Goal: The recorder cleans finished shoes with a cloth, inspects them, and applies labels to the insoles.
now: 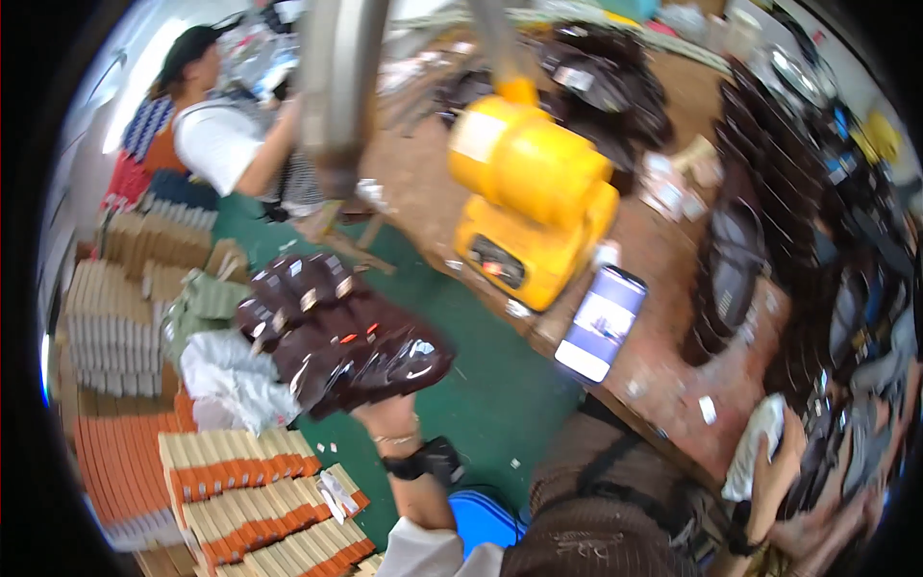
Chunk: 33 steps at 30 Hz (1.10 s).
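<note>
My left hand (387,419), with a bracelet and a dark watch at the wrist, holds up a bundle of glossy dark brown shoes (356,351) over the green floor. Its fingers are hidden beneath the bundle. At the table's right front, my right hand (786,452) is closed around a pale, whitish wrapped bundle (755,450); its exact kind is unclear. Beside that hand lie several dark and grey shoes or sandals (817,447). A dark shoe with a grey insole (735,264) rests farther back on the brown worktable (663,322).
A yellow motor-like machine (529,192) stands at the table edge, with a lit phone (603,322) near it. Metal pipes (341,87) hang in front. Stacked boxes (115,327), white plastic bags (231,380) and a blue bin (481,519) flank me. Another person (216,135) works at far left.
</note>
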Each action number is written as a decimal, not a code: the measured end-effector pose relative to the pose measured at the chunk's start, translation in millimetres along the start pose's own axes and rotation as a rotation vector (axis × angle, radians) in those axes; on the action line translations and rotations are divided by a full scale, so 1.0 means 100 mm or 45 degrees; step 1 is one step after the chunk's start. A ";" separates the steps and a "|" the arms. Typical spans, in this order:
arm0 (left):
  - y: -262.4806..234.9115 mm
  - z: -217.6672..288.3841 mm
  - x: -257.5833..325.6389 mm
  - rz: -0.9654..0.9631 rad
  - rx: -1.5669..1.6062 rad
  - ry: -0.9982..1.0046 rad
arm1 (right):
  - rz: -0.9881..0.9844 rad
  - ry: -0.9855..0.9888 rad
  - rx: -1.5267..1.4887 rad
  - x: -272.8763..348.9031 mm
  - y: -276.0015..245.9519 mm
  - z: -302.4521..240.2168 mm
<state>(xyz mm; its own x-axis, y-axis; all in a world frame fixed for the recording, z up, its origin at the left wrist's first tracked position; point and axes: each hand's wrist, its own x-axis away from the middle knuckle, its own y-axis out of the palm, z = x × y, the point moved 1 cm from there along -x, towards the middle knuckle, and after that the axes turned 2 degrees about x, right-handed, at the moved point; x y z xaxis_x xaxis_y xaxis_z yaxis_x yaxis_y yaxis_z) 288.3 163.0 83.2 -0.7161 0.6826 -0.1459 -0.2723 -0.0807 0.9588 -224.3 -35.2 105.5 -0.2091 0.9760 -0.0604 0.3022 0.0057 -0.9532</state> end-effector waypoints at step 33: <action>1.05 -2.92 1.27 -1.194 -2.602 -0.298 | 0.495 -0.327 0.002 0.29 0.23 -0.15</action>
<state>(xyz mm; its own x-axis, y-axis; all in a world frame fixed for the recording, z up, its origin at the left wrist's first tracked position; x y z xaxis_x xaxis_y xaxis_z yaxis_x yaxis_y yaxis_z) -19.1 29.5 94.2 -0.0107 0.9956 -0.0932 -0.5735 -0.0825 -0.8150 -209.6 -3.9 85.7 -0.3039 0.8202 -0.4846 0.4027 -0.3504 -0.8456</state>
